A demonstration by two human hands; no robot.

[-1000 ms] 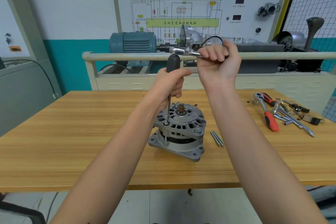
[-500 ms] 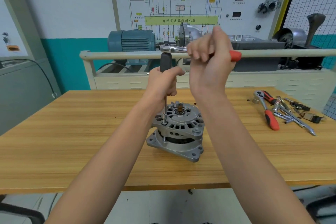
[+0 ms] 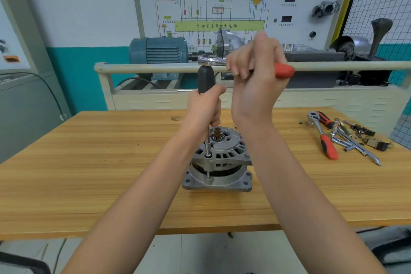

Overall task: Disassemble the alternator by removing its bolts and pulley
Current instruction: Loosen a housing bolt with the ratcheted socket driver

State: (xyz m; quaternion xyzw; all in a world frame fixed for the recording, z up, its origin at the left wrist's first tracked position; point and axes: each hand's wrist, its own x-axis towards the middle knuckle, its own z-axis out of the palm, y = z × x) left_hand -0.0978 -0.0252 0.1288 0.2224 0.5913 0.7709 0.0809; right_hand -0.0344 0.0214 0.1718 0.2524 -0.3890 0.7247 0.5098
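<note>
alternator (image 3: 219, 159) sits upright mid surface (image 3: 89, 173), left hand (image 3: 205, 107) clamped on the black driver handle (image 3: 205, 79) with its socket on a housing bolt, right hand (image 3: 255, 73) wrapped round the red-handled ratchet (image 3: 282, 70) on top, spare tools (image 3: 333, 135) far right.

Looks like an automotive training workshop: wooden workbench (image 3: 89, 162) with ratchets and sockets (image 3: 340, 135) scattered on it, a wall-mounted wiring diagram board (image 3: 211, 13), a blue electric motor (image 3: 159, 52) coupled to a transmission rig (image 3: 231, 42), and a wire mesh panel (image 3: 382, 0).
</note>
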